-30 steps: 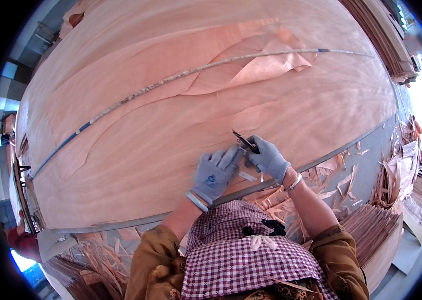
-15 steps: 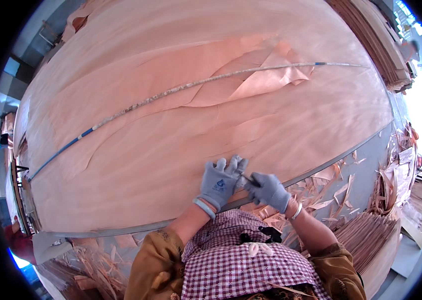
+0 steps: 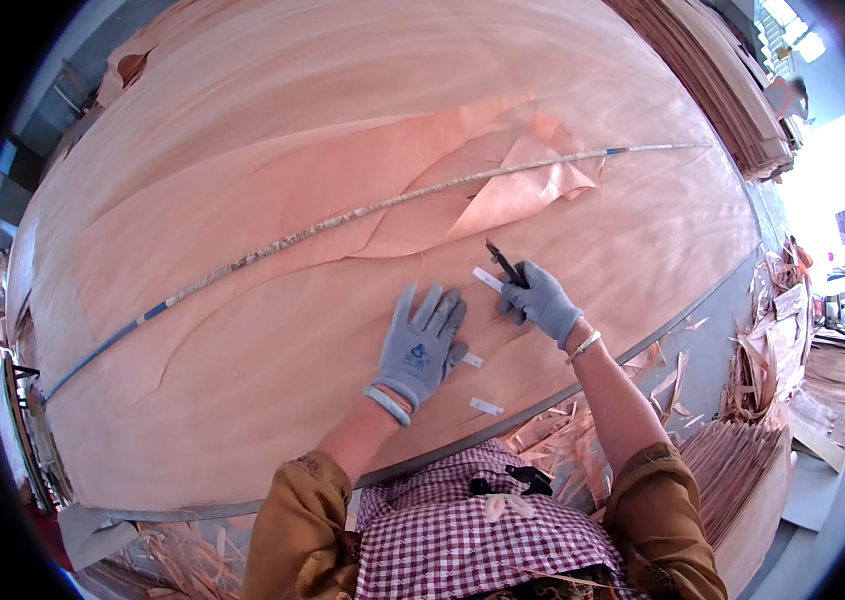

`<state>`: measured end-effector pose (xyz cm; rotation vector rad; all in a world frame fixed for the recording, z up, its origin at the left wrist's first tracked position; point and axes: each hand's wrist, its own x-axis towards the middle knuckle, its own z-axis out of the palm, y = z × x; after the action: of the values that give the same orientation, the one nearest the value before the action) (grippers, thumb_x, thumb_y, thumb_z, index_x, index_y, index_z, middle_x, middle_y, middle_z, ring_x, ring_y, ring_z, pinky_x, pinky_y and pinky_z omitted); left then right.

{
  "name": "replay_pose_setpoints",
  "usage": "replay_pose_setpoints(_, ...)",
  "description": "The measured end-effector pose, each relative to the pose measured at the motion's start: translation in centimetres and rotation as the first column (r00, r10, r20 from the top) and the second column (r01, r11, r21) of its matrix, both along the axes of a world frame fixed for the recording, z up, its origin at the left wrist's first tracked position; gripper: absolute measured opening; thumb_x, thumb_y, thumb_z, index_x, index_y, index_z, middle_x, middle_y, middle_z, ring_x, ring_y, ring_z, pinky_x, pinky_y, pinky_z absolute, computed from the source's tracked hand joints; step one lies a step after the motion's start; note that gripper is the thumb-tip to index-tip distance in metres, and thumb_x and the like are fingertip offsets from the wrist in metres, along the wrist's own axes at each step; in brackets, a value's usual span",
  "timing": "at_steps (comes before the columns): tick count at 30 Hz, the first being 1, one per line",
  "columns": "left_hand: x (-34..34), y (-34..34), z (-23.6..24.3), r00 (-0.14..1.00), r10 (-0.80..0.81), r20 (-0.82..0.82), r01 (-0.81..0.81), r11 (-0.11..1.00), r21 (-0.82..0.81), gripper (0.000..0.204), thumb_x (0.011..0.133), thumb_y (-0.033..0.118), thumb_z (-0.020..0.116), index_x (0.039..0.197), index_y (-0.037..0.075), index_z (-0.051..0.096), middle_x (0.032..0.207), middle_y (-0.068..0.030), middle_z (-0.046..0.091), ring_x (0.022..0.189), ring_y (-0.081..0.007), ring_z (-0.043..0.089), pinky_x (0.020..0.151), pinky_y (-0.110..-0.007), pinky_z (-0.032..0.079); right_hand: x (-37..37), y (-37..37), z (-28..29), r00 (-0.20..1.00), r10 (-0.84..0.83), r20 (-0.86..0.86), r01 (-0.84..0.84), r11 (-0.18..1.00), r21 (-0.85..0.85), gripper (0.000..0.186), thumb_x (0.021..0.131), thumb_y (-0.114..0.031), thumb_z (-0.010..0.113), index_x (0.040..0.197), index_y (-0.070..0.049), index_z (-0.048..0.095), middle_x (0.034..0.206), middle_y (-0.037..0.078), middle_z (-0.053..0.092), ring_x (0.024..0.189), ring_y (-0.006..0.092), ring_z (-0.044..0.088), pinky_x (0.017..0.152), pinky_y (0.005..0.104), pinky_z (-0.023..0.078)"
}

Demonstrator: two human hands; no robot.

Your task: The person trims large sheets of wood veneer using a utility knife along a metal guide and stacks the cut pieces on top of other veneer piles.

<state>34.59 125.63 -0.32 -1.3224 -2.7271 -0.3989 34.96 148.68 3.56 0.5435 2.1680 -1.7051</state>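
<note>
A large pinkish wood veneer sheet (image 3: 273,400) covers the table before me. My left hand (image 3: 421,345), in a grey glove, lies on it palm down with the fingers spread. Beside its thumb is a small white strip of paper or tape (image 3: 474,360); another white strip (image 3: 487,406) lies closer to the near edge. My right hand (image 3: 543,300), gloved too, is closed around a dark knife-like tool (image 3: 505,262) pointing up and left. A third white strip (image 3: 488,279) shows right beside the tool; whether it touches the sheet I cannot tell.
A long, thin blue-and-white rod (image 3: 293,236) runs across the sheet. Beyond my hands lies a loose, torn veneer piece (image 3: 503,205). Veneer scraps (image 3: 553,440) litter the near side, with veneer stacks at right (image 3: 743,470) and far right (image 3: 708,75).
My hands, close together near the table edge before, have moved apart and farther onto the sheet. My left fingers are now spread flat. The white strips have come into view.
</note>
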Motion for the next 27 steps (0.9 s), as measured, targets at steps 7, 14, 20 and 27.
replay_pose_setpoints(7, -1.4, 2.7, 0.4, 1.0, 0.012, 0.005, -0.012, 0.988, 0.152, 0.046, 0.086, 0.026, 0.057, 0.126, 0.003, 0.054, 0.133, -0.0128, 0.051, 0.127, -0.0268, 0.043, 0.11, -0.046, 0.028, -0.3, 0.6, -1.6, 0.998, -0.007, 0.055, 0.003, 0.997, 0.073, 0.01, 0.086, -0.009, 0.058, 0.093, -0.002, 0.056, 0.071, 0.005, 0.062, 0.056, 0.0116, 0.058, 0.051, 0.0254, 0.047)
replay_pose_setpoints(14, -3.0, 5.0, -2.7, 0.992, -0.013, -0.123, 0.028, 0.992, 0.121, 0.046, 0.083, 0.025, 0.06, 0.124, 0.004, 0.055, 0.128, -0.0113, 0.054, 0.122, -0.0266, 0.048, 0.108, -0.043, 0.032, -1.1, 0.9, -1.3, 0.996, 0.026, 0.089, -0.034, 0.996, 0.082, 0.014, 0.087, -0.011, 0.061, 0.094, -0.001, 0.054, 0.069, 0.006, 0.061, 0.054, 0.0123, 0.057, 0.049, 0.0275, 0.048)
replay_pose_setpoints(20, -2.8, 5.8, 0.8, 0.999, 0.035, 0.028, -0.036, 0.999, 0.015, 0.044, 0.082, 0.033, 0.061, 0.122, 0.015, 0.058, 0.123, -0.0052, 0.055, 0.119, -0.0236, 0.048, 0.105, -0.042, 0.032, -0.5, 1.3, -1.8, 0.994, 0.099, 0.048, -0.106, 0.978, 0.181, 0.012, 0.088, -0.011, 0.059, 0.087, 0.0, 0.055, 0.069, 0.008, 0.064, 0.057, 0.0143, 0.062, 0.051, 0.0285, 0.05)
replay_pose_setpoints(27, -2.0, 6.2, 0.5, 0.995, 0.104, 0.012, -0.102, 0.99, -0.101, 0.039, 0.088, 0.032, 0.054, 0.125, 0.02, 0.058, 0.129, -0.0034, 0.053, 0.123, -0.0228, 0.046, 0.107, -0.044, 0.03, 0.8, 1.2, 0.2, 0.974, 0.212, 0.082, -0.197, 0.967, -0.161, 0.013, 0.09, -0.012, 0.06, 0.087, 0.0, 0.056, 0.071, 0.009, 0.064, 0.056, 0.0146, 0.061, 0.047, 0.0283, 0.049)
